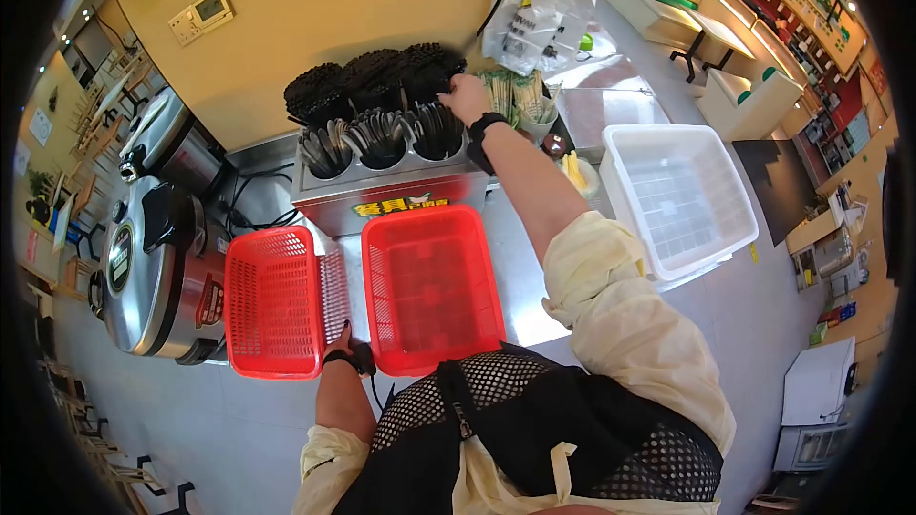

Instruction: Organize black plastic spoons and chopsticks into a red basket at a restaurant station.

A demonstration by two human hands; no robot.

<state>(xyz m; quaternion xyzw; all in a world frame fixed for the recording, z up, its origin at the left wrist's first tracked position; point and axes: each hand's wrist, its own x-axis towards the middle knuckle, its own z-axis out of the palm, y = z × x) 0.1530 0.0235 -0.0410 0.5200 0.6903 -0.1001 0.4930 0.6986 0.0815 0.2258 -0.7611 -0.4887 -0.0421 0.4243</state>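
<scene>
My right hand reaches to the back right of a metal cutlery holder. Its fingers are closed at the rightmost bundle of black chopsticks, whose ends are blurred there. In front of the bundles, spoons stand upright in round cups. My left hand is low at the near right corner of a red perforated basket; its fingers are mostly hidden. Right of that hand lies a second red basket, with nothing seen inside.
Large steel cookers stand left, with a black cable beside them. A white plastic crate sits right. Behind are wrapped sticks in a cup and a hanging plastic bag. A small tub holds yellow items.
</scene>
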